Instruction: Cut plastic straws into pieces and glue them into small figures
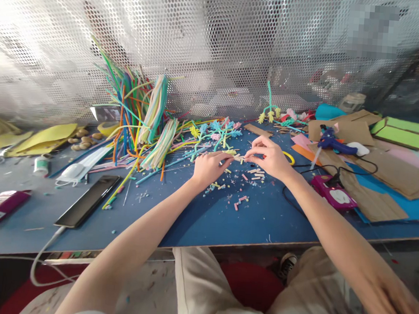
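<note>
My left hand [210, 167] and my right hand [269, 157] meet above the blue table, fingers closed in a pinch. Between their fingertips is a small pale piece of pipe cleaner [239, 158], whose ends the fingers hide. Below and around the hands lie cut pipe cleaner bits, among them cream ones [257, 174] and pink ones [241, 199]. Just behind the hands sits a cluster of twisted pipe cleaner flowers [224, 130] in blue, pink and yellow. A green stem with yellow blossoms [269, 101] leans by the perforated screen.
Bundled pipe cleaners [154, 111] stand at back left. Nearer are a phone [89, 200] on a white cable and a face mask [80, 168]. On the right, a blue glue gun [337, 144], a purple power strip [333, 192] and cardboard [393, 166] lie among black cords. A perforated metal screen [189, 39] closes the back.
</note>
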A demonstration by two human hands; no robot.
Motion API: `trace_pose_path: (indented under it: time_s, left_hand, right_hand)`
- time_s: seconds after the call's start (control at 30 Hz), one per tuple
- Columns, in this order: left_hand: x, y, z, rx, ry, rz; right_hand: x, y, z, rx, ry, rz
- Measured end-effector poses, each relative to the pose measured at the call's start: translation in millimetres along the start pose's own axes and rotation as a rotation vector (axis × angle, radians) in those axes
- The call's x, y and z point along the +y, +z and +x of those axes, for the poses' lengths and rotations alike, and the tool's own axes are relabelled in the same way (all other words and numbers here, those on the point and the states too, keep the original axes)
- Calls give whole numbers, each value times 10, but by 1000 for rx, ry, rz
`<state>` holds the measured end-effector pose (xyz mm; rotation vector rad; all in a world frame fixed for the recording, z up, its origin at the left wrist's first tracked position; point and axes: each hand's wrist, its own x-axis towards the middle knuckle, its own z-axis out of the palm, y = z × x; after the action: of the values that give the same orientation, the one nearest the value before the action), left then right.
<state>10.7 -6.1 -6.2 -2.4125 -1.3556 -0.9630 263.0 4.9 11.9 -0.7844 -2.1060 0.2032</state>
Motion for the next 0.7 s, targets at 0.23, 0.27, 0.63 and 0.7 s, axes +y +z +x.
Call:
trace_pose_path:
  time_s: [0.23, 0.27, 0.63, 0.7]
  left_hand:
    - [19, -7, 1, 1, -6, 5]
    - [20, -7, 1, 4, -1, 5]
    - [30, -40, -14, 60, 63, -10]
    - [31, -45, -16, 70, 75, -14]
  right_hand:
    - [35, 29, -13, -40, -19, 33]
    - [30, 31, -12, -32, -8, 35]
    - [34, 18, 4, 2, -35, -20]
    - [29, 17, 8, 4, -44, -24]
